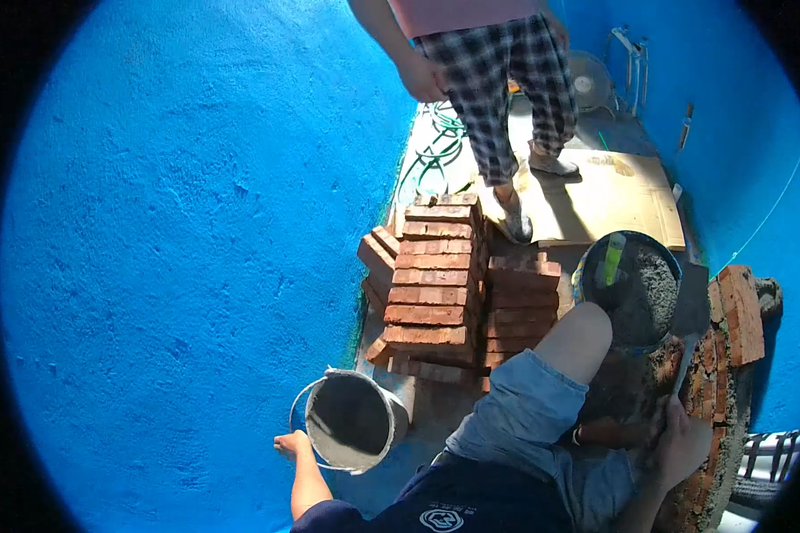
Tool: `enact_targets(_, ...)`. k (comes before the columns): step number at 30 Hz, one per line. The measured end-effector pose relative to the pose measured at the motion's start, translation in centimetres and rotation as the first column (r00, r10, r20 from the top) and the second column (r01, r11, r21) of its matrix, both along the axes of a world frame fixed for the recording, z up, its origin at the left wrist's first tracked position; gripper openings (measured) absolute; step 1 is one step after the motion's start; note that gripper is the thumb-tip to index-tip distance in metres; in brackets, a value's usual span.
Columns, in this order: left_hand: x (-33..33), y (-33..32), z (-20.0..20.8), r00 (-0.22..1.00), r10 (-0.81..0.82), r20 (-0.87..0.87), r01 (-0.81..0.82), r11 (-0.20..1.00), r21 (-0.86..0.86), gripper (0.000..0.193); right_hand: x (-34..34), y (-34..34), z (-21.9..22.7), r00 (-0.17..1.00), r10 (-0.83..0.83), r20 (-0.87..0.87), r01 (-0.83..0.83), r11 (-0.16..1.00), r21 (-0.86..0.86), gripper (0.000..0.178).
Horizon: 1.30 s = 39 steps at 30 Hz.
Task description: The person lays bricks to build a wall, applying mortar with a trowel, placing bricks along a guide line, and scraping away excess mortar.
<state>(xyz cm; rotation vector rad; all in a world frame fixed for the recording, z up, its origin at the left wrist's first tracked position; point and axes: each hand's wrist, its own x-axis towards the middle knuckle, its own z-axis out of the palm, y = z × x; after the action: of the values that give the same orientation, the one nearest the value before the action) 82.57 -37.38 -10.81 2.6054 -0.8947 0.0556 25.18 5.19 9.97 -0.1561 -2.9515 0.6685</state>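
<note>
My left hand [295, 443] is closed at the wire handle of a pale bucket [398, 417], low at the left. Dark grey matter shows inside the bucket, which leans with its mouth toward me. At the right, my right hand [684, 446] grips the handle of a trowel [690, 302], its flat dark blade pointing away from me. The blade is beside a round tub [587, 282] of grey mortar [656, 289], in which a tool with a yellow-green handle [613, 258] stands. Below the blade, along my right side, runs a mortared brick wall [713, 391].
A tall stack of red bricks [431, 275] stands ahead, with more bricks [522, 306] beside it. Beyond, a person in checked trousers [489, 89] stands by flattened cardboard [627, 200]. A green hose [440, 147] and a fan [587, 82] are farther back. Blue walls [196, 222] flank the space.
</note>
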Motion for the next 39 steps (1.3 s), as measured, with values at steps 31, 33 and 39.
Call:
enact_targets(31,-12.7,-8.1,30.7,0.016,-0.699,-0.715,0.57,0.594,-0.568,0.08,-2.8,1.7,-7.5,0.87,0.349,0.348,0.234,0.329,-0.915,0.03)
enact_targets(33,-12.2,-10.8,32.6,-0.037,-0.75,-0.661,0.553,0.535,-0.639,0.082,-2.1,1.8,-7.0,0.89,0.362,0.276,0.204,0.225,-0.953,0.031)
enact_targets(39,-24.1,-9.4,45.9,-0.346,-0.838,-0.421,0.313,0.32,-0.894,0.032,-2.8,2.3,-7.2,0.887,0.341,0.311,0.233,0.251,-0.94,0.03)
